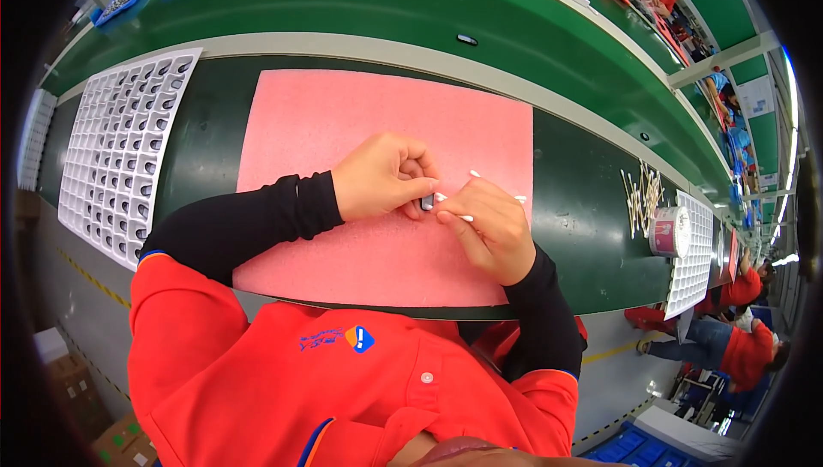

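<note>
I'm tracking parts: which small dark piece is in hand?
The dark piece pinched in the left hand over the pink mat; those in the white tray on the left sit untouched.

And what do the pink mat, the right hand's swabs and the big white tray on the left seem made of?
Mat: probably foam, matte, from its finely speckled surface. Swabs: tips likely cotton, dull white, rounded and padded; shafts too hidden to judge. Tray: likely thin moulded plastic, slightly glossy, from its formed pockets.

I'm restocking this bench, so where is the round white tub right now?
In the head view, the round white tub is on the dark green bench, right of the right hand, beside spread cotton swabs and a white compartment tray.
</note>
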A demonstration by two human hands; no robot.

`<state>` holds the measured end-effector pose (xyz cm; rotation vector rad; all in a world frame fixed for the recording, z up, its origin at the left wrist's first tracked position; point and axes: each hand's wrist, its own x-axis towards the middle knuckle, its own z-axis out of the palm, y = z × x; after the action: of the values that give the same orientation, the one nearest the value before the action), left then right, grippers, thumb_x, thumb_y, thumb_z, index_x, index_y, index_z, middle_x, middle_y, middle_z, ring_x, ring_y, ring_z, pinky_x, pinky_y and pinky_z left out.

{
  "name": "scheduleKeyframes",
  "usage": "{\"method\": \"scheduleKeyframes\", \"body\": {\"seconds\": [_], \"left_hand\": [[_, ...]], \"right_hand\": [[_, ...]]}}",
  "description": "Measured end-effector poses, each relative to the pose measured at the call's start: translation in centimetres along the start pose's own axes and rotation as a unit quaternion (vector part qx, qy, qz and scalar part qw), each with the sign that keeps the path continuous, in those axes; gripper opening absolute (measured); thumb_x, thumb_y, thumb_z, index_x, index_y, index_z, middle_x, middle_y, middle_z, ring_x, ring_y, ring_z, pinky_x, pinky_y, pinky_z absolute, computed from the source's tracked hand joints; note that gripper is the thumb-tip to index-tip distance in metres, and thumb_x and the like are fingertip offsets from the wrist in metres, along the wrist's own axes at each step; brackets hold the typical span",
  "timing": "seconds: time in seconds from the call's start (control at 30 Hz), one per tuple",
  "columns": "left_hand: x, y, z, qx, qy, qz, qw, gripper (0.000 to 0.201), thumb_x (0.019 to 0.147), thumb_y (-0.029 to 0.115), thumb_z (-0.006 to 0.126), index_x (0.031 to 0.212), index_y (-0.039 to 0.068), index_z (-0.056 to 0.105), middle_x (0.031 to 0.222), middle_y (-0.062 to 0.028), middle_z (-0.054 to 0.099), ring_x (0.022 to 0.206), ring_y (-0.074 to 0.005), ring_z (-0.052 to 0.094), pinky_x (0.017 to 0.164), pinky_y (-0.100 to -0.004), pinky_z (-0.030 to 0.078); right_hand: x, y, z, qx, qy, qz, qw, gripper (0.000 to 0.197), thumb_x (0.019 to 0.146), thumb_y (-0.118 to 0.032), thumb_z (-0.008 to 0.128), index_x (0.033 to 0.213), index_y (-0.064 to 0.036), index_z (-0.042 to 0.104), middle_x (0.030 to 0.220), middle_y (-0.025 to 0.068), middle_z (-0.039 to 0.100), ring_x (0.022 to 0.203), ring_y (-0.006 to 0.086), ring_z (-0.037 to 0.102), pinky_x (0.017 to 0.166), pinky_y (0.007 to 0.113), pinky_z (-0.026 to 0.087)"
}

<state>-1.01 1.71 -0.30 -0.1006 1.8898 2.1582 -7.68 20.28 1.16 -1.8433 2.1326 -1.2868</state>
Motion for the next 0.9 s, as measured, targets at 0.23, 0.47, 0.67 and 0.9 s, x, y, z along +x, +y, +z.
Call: {"method": "scheduleKeyframes", "body": {"seconds": [0.23,0.47,0.67,0.9], "left_hand": [[0.1,0.0,0.1,0.011,0.004,0.005,1.0,0.009,0.087,0.006,0.057,0.088,-0.003,0.056,0.073,-0.0081,0.063,0.061,-0.0125,0.063,0.054,-0.021,0.052],[-0.7,-0.2,0.2,0.045,0.022,0.024,0.998,0.011,0.086,0.005,0.057,0.089,-0.005,0.055,0.075,-0.0118,0.064,0.062,-0.0152,0.064,0.053,-0.0236,0.054],[-1.7,2.1,-3.1,0.096,0.092,0.051,0.99,0.013,0.083,0.006,0.06,0.089,-0.004,0.057,0.075,-0.0126,0.064,0.064,-0.0155,0.065,0.054,-0.0246,0.054],[-19.9,2.0,-26.1,0.496,0.605,0.124,0.61,0.017,0.075,0.02,0.065,0.078,0.002,0.066,0.068,-0.0096,0.065,0.064,-0.02,0.063,0.06,-0.0311,0.049]], "right_hand": [[-0.1,0.4,-0.1,-0.002,0.008,-0.013,1.0,0.004,0.076,0.002,0.062,0.079,0.0006,0.061,0.07,0.008,0.06,0.06,0.0231,0.054,0.063,0.035,0.045],[0.3,-0.3,-0.3,0.059,0.002,-0.023,0.998,0.002,0.077,0.003,0.06,0.079,0.0022,0.061,0.07,0.009,0.06,0.06,0.022,0.055,0.059,0.031,0.043],[-0.6,0.3,-0.8,0.049,0.093,0.075,0.992,0.014,0.088,-0.001,0.051,0.084,0.0071,0.061,0.071,0.0095,0.061,0.058,0.0118,0.057,0.052,0.023,0.044],[0.1,-1.5,-0.6,0.043,0.071,0.064,0.995,0.012,0.087,-0.001,0.052,0.083,0.007,0.06,0.067,0.0092,0.059,0.06,0.0155,0.057,0.058,0.025,0.045]]}}
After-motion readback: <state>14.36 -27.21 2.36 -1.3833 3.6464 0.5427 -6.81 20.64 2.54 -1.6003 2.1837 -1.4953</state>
